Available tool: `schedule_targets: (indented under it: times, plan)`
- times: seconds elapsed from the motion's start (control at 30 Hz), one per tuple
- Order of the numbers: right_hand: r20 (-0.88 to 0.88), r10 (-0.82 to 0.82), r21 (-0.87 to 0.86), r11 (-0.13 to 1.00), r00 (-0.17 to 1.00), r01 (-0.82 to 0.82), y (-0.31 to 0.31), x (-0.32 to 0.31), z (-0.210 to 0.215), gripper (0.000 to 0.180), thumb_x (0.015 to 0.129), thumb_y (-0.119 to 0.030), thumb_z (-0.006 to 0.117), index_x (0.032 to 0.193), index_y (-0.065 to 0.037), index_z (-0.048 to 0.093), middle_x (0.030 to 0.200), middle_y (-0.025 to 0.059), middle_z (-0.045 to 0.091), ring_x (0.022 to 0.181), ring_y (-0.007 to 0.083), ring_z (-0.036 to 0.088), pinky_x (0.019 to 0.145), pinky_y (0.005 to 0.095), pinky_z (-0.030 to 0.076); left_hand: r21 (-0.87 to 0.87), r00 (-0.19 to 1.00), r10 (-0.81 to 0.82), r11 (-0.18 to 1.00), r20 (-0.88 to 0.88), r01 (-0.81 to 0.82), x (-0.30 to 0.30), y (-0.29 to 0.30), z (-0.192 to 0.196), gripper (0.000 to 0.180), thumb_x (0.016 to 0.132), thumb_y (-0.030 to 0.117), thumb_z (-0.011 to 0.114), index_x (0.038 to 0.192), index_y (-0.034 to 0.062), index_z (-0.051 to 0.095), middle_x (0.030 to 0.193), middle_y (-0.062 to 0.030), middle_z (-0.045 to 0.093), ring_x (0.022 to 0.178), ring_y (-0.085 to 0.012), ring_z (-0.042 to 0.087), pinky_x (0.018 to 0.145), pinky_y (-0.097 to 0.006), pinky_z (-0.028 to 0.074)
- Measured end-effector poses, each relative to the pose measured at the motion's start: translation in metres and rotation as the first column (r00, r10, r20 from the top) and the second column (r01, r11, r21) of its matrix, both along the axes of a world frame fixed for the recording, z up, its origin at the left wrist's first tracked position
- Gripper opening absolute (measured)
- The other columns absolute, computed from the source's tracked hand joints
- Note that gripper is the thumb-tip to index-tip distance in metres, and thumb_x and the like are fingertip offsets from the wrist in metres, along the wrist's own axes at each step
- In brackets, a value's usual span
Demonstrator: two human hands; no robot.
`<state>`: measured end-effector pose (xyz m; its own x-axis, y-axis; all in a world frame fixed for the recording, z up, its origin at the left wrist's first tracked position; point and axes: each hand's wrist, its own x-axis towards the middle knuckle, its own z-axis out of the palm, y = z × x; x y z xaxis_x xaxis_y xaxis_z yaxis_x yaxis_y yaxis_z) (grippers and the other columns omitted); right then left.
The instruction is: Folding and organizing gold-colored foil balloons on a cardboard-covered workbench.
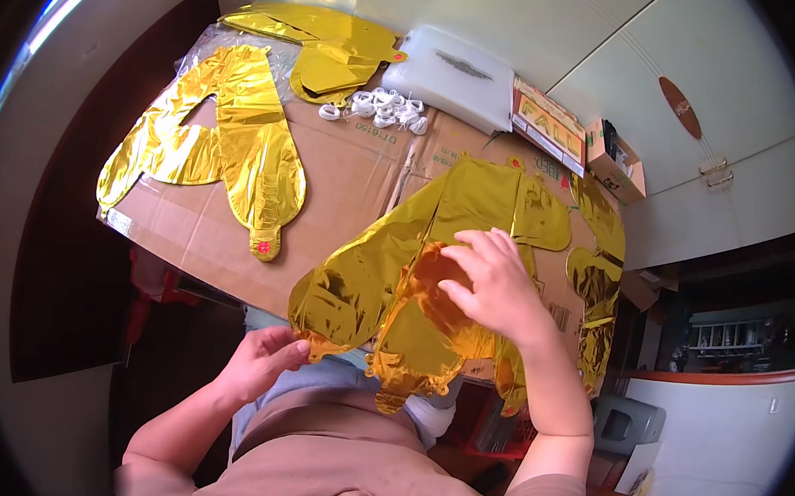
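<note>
A flat gold foil balloon (475, 198) lies over the near right part of the cardboard sheet, and its lower lobes hang past the front edge. Thumb and fingers of my left hand (265, 360) pinch the tab at its lower left corner. Above the middle of the same balloon is my right hand (501, 287), fingers curved and apart; nothing shows between them. Whether its fingertips touch the foil is hard to make out. To the left, another gold foil balloon (270, 161) is spread flat, with a red mark on its neck.
More gold foil balloons lie at the back (347, 46) and the right edge (602, 285). Small coils of white ribbon (384, 109) sit before a translucent plastic box (451, 77). A printed carton (549, 125) and an open box (617, 162) stand back right on the cardboard (348, 166).
</note>
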<state>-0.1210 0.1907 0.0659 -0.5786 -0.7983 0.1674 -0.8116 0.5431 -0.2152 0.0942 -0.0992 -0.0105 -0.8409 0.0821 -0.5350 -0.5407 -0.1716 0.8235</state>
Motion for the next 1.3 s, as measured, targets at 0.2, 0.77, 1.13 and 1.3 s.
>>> schedule_targets:
  times: [0.2, 0.77, 1.13, 1.3]
  plan:
    - [0.031, 0.014, 0.025, 1.0, 0.999, -0.015, -0.002, -0.002, -0.023, 0.04, 0.077, -0.023, 0.08, 0.111, -0.005, 0.069, 0.117, 0.0116, 0.061, 0.11, 0.0301, 0.057, 0.108, 0.0451, 0.037, -0.024, 0.99, 0.084, 0.996, -0.115, -0.087, -0.012, 0.003, 0.009, 0.034, 0.099, 0.028, 0.066, 0.11, -0.0041, 0.067, 0.099, -0.01, 0.073, 0.086, -0.0131, 0.07, 0.07, -0.025, 0.055]
    - [0.032, 0.002, -0.009, 1.0, 0.999, -0.002, -0.003, -0.005, -0.033, 0.037, 0.075, -0.023, 0.08, 0.105, -0.007, 0.067, 0.108, 0.0106, 0.059, 0.106, 0.0292, 0.058, 0.102, 0.0431, 0.04, -0.106, 0.88, 0.013, 0.992, -0.474, -0.072, -0.06, 0.04, 0.028, 0.007, 0.092, -0.002, 0.062, 0.098, -0.0016, 0.06, 0.123, -0.0102, 0.067, 0.102, -0.0088, 0.061, 0.09, -0.028, 0.051]
    - [-0.009, -0.004, 0.045, 0.999, 1.0, 0.004, 0.0, -0.008, -0.036, 0.028, 0.083, -0.003, 0.054, 0.109, 0.001, 0.064, 0.109, 0.0142, 0.057, 0.109, 0.0326, 0.055, 0.101, 0.043, 0.041, 0.168, 0.824, -0.218, 0.921, -0.523, 0.35, -0.08, 0.058, 0.024, 0.021, 0.099, 0.01, 0.064, 0.118, -0.0005, 0.064, 0.12, -0.009, 0.068, 0.107, -0.0185, 0.065, 0.095, -0.031, 0.05]
    - [0.0, -0.013, 0.055, 0.998, 1.0, 0.013, 0.004, -0.008, -0.037, 0.029, 0.082, 0.0, 0.054, 0.109, 0.002, 0.064, 0.11, 0.0149, 0.057, 0.11, 0.0329, 0.055, 0.102, 0.0426, 0.04, -0.56, 0.739, -0.292, 0.818, -0.607, -0.136, -0.13, 0.043, 0.023, 0.021, 0.094, 0.005, 0.062, 0.115, -0.0007, 0.066, 0.097, -0.0144, 0.068, 0.088, -0.0261, 0.067, 0.084, -0.032, 0.052]
